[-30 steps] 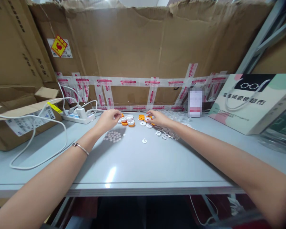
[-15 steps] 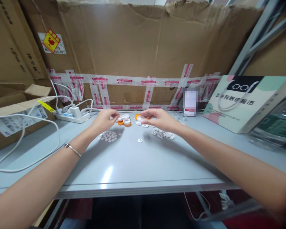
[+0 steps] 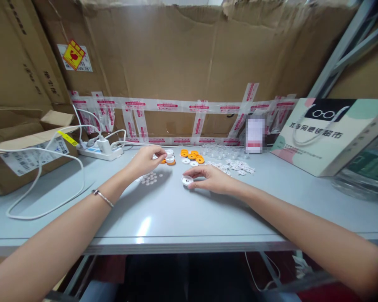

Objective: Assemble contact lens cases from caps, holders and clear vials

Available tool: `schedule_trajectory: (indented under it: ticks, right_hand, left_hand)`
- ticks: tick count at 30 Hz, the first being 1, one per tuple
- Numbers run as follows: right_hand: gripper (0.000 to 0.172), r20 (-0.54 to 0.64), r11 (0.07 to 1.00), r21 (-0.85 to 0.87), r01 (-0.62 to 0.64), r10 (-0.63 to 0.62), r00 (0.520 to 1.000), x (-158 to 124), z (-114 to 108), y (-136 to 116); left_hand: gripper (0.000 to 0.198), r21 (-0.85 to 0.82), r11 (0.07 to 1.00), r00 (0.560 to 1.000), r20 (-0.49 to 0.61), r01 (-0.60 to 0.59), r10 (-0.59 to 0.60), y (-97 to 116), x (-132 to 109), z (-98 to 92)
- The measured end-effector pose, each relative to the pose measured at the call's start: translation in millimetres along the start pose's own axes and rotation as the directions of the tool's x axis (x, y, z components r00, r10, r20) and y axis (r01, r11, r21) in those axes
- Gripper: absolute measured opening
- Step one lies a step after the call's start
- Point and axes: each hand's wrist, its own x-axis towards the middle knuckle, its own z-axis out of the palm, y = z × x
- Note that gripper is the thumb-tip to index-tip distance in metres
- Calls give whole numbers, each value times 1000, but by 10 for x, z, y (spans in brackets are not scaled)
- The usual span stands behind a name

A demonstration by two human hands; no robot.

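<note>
My right hand (image 3: 208, 178) pinches a white round plastic piece (image 3: 187, 180) between thumb and fingers, low over the table or resting on it. A dark spot shows at the piece's centre. My left hand (image 3: 149, 159) has its fingertips pressed together beside a group of white-and-orange round pieces (image 3: 170, 160); whatever they hold is hidden. Below that hand lie several small pale discs (image 3: 149, 179). Orange rings (image 3: 192, 155) sit behind my right hand, with flat white discs (image 3: 185, 161) in front of them. Small white openwork parts (image 3: 241, 167) are heaped to the right.
Clear plastic pieces (image 3: 222, 151) lie along the back, near a blurred upright phone-like object (image 3: 254, 134). A power strip (image 3: 102, 152) with white cables and an open carton (image 3: 34, 155) are left. A paper bag (image 3: 321, 138) and large clear bottle (image 3: 362, 167) stand right.
My right hand has come back toward me from the orange rings and is now at the white round piece. My left hand stays pinched in about the same place.
</note>
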Motion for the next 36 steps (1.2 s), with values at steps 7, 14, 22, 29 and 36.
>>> schedule_trajectory:
  ticks: [7,14,22,29,36]
  right_hand:
    - [35,-7,999,-28,21,-21,1000,17,21,32]
    - [32,-30,996,-68,64,-67,997,29,83,85]
    - [30,-118,996,-26,85,-87,989,104,158,171]
    - [31,-143,997,-10,73,-74,987,109,178,229]
    - [31,-161,1000,-9,21,-22,987,127,179,242]
  left_hand:
    - [22,-1,1000,1000,14,-7,7,34,-15,-19]
    - [24,6,1000,999,39,3,-3,69,-20,-35]
    - [19,-152,988,969,233,-42,77,95,-68,34]
    - [25,-248,966,881,439,-68,175,213,-138,128]
    - [27,-220,972,924,349,-83,158,249,-167,301]
